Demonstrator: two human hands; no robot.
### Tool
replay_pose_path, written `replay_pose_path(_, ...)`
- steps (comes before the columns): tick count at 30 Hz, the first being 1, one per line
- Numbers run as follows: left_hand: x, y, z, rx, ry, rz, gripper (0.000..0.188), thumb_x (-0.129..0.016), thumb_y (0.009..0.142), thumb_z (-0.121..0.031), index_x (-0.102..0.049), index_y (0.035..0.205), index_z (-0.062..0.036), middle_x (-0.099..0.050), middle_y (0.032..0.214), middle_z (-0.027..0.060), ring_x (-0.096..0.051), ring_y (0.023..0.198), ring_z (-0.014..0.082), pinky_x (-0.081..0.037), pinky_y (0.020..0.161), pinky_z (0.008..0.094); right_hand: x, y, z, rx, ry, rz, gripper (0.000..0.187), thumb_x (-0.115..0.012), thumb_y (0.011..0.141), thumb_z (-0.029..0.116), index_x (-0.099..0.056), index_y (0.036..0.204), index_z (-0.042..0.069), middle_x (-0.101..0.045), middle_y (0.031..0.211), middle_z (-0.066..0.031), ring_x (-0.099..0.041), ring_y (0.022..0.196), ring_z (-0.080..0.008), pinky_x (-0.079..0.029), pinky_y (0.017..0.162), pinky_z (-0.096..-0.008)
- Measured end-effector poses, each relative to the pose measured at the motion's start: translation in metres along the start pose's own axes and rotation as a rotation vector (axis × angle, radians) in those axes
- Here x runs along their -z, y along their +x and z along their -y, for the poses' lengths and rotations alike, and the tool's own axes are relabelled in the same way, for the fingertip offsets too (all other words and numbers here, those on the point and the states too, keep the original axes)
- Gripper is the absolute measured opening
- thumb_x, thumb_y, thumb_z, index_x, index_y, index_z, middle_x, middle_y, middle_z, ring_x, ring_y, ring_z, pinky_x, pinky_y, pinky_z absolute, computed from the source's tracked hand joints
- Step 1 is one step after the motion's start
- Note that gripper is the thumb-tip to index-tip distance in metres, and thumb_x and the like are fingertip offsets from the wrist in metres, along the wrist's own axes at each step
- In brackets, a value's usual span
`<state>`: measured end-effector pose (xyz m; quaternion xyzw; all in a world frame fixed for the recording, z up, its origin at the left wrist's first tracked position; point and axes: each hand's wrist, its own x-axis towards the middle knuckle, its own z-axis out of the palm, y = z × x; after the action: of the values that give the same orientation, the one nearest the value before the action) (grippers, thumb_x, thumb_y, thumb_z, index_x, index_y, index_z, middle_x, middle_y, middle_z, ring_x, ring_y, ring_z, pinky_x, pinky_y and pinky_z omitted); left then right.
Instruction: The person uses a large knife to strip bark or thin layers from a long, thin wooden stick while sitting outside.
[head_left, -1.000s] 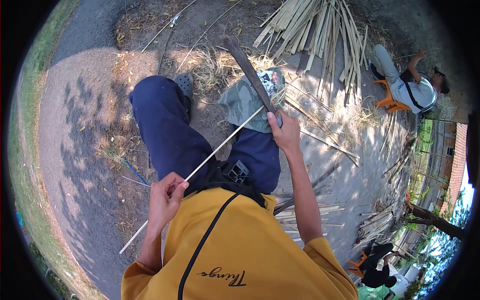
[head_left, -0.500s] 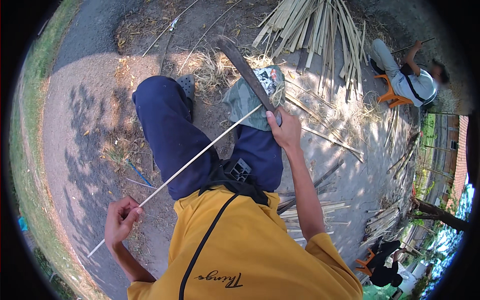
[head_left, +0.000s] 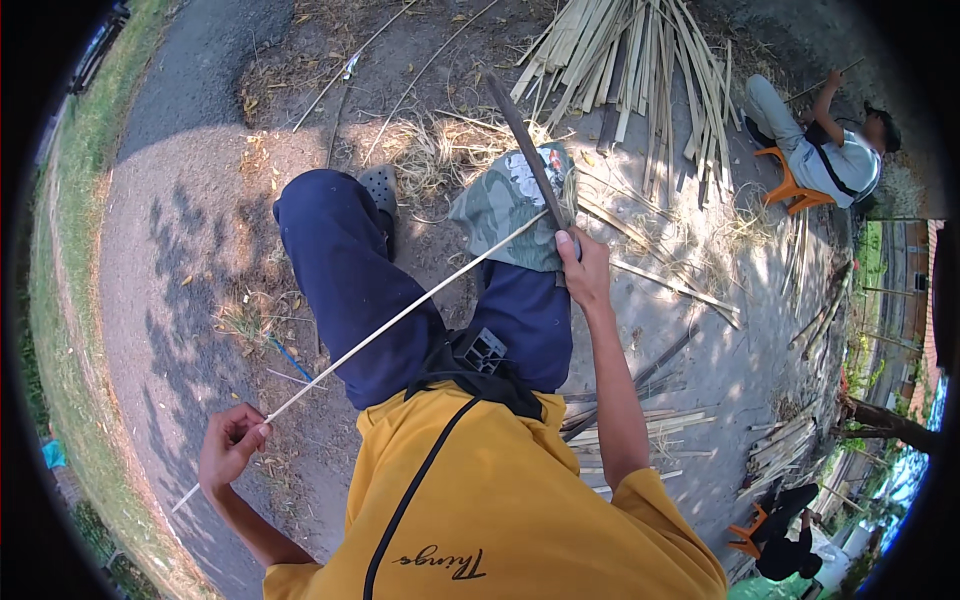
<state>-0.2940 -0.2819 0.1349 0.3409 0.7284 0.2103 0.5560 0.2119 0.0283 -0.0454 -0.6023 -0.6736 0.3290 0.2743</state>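
At the lower left, my left hand (head_left: 233, 445) pinches a long, thin, pale strip that looks like bamboo (head_left: 400, 316). A short tail of the strip sticks out past that hand, and its other end meets the blade over my knee. My right hand (head_left: 585, 266) is closed round the handle of a long dark machete (head_left: 524, 137), whose blade points up and to the left. A camouflage cloth (head_left: 497, 226) covers my right knee, under the blade and the strip's end.
A fan of split strips (head_left: 630, 60) lies on the ground ahead, with curly shavings (head_left: 440, 160) near my shoe. More strips (head_left: 650, 428) lie to my right. Two people sit on orange stools (head_left: 795, 183) at the right. Grass (head_left: 62, 260) edges the far left.
The machete blade has turned a little more upright over the cloth. My left hand has shifted slightly left and down along with the strip. The whole view has also shifted slightly.
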Motion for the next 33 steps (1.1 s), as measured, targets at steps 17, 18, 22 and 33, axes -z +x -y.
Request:
replay_pose_path(17,-0.189,0.166,-0.127,-0.386,-0.03,-0.021,0.015,-0.071,0.102,-0.006,-0.067,0.093,0.0043,-0.063,0.065,0.0014,-0.057,0.061,0.0048,-0.043,0.057,0.0244,0.012,-0.045,0.031,0.009,-0.039,-0.038,0.05,-0.069,0.098,0.051,-0.07,0.093,0.002,-0.055,0.056,-0.0176,-0.062,0.055,-0.0399,-0.046,0.056,-0.0466)
replay_pose_path(18,-0.208,0.183,-0.13,-0.423,-0.112,0.004,0.016,-0.07,0.102,-0.007,-0.066,0.092,0.0054,-0.063,0.066,0.0018,-0.058,0.062,0.0051,-0.044,0.058,0.025,0.009,-0.044,0.035,0.01,-0.038,-0.034,0.05,-0.069,0.098,0.051,-0.07,0.093,0.002,-0.055,0.056,-0.0176,-0.062,0.055,-0.0399,-0.046,0.056,-0.0466)
replay_pose_path(22,-0.263,0.239,-0.15,-0.466,-0.108,0.018,0.017,-0.072,0.101,-0.01,-0.069,0.094,0.0056,-0.068,0.068,0.0058,-0.063,0.062,0.0081,-0.048,0.059,0.0285,0.005,-0.035,0.044,0.022,-0.152,-0.007,0.051,-0.07,0.096,0.055,-0.066,0.084,0.005,-0.059,0.058,-0.0178,-0.066,0.059,-0.0422,-0.049,0.057,-0.0495)
replay_pose_path(33,-0.319,0.281,-0.165,-0.522,-0.211,0.051,0.01,-0.067,0.097,-0.001,-0.072,0.098,0.0076,-0.074,0.077,0.0089,-0.07,0.068,0.0121,-0.055,0.063,0.0297,0.005,-0.01,0.038,-0.018,-0.248,0.078,0.053,-0.067,0.096,0.059,-0.068,0.084,0.007,-0.066,0.065,-0.0223,-0.07,0.068,-0.0454,-0.054,0.062,-0.0526)
